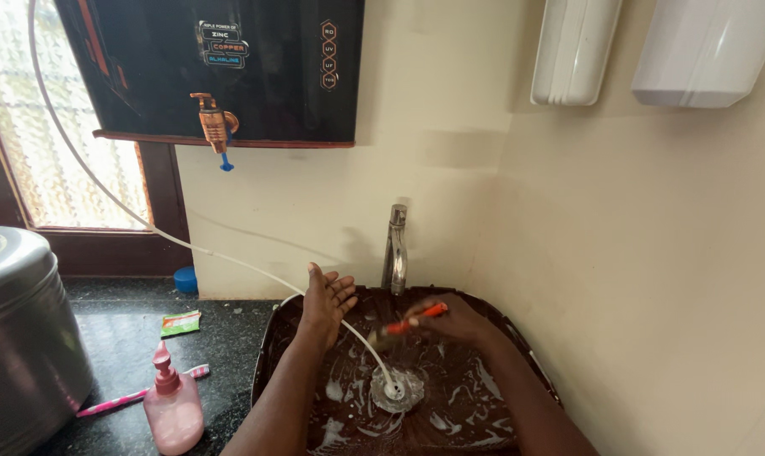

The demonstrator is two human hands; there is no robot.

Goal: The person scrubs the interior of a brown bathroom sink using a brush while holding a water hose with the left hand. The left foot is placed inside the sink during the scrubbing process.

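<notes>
My right hand (457, 322) grips an orange-handled brush (409, 323) over the dark brown sink basin (518, 359); the brush head is blurred and points left. My left hand (327, 301) is held up above the basin's left side, fingers spread, holding nothing. The basin is wet with white foam around the metal drain (397, 389). A chrome tap (396, 247) stands at the back of the basin, between the two hands.
A thin white hose (104, 187) runs from the window side down into the drain. On the black counter (230, 333) lie a pink pump bottle (173, 404), a pink toothbrush (133, 395), a green sachet (181, 322) and a large steel pot (21, 338). A black wall-mounted water purifier (222, 67) hangs above.
</notes>
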